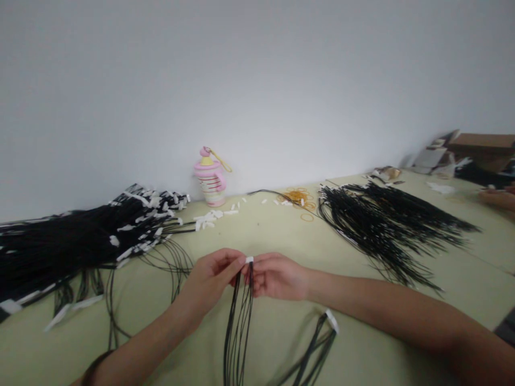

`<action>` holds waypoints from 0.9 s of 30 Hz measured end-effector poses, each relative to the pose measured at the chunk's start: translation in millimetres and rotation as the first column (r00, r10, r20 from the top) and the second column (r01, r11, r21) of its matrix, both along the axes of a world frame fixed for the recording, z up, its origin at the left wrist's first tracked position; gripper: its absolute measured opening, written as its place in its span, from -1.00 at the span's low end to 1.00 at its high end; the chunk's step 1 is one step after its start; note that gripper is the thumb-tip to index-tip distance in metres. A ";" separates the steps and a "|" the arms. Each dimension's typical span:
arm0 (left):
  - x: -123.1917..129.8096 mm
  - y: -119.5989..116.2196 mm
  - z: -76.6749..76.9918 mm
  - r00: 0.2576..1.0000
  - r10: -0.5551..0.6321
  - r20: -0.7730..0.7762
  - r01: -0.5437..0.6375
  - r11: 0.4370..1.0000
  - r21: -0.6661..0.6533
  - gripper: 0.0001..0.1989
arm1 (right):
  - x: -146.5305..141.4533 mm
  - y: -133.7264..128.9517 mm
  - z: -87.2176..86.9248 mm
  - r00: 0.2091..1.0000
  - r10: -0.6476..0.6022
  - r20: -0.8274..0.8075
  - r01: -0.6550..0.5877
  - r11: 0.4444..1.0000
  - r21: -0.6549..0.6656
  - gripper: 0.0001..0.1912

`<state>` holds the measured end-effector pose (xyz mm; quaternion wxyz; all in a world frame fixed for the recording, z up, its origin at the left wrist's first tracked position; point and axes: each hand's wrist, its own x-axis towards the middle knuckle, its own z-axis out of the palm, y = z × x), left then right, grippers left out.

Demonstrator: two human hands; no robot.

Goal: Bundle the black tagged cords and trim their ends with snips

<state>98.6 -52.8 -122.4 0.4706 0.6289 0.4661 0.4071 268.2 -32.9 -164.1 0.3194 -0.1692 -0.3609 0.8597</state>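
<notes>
Both hands up front, over the pale counter (265, 236), at the white connector (249, 260) that heads a bundle of black wires (230, 332); the wires hang below it, spread a little, and run out of the frame's lower edge. Left hand (213, 279) grasping: thumb and fingers pinch the connector's near end. Right hand (281, 276) half curled, fingertips close against the other side; whether they grip or only steady it, cannot tell. Step in hand, by my reading: fine two-handed work at the connector end. Next move seems to call for a firm left pinch, small right-finger adjustments, and strands kept from crossing. A second white connector (332, 321) with its own wires rests nearby, right of the held bundle. Larger wire piles lie left (80, 246) and right (370, 225).
</notes>
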 end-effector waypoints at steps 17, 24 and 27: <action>-5.1 3.7 -10.9 0.994 -0.113 -0.007 0.113 0.994 -0.012 -0.76 | 4.9 -3.3 -0.2 0.999 -0.035 -0.001 0.035 0.998 0.049 -0.69; -5.0 3.5 -11.9 0.989 -0.146 -0.013 0.146 0.989 -0.022 -0.76 | 4.8 -3.2 -0.7 0.998 -0.064 0.022 0.063 0.997 0.054 -0.71; -6.0 3.8 -13.5 0.985 -0.174 -0.007 0.174 0.985 -0.022 -0.76 | 5.1 -3.5 -0.3 0.996 -0.080 0.040 0.077 0.995 0.066 -0.70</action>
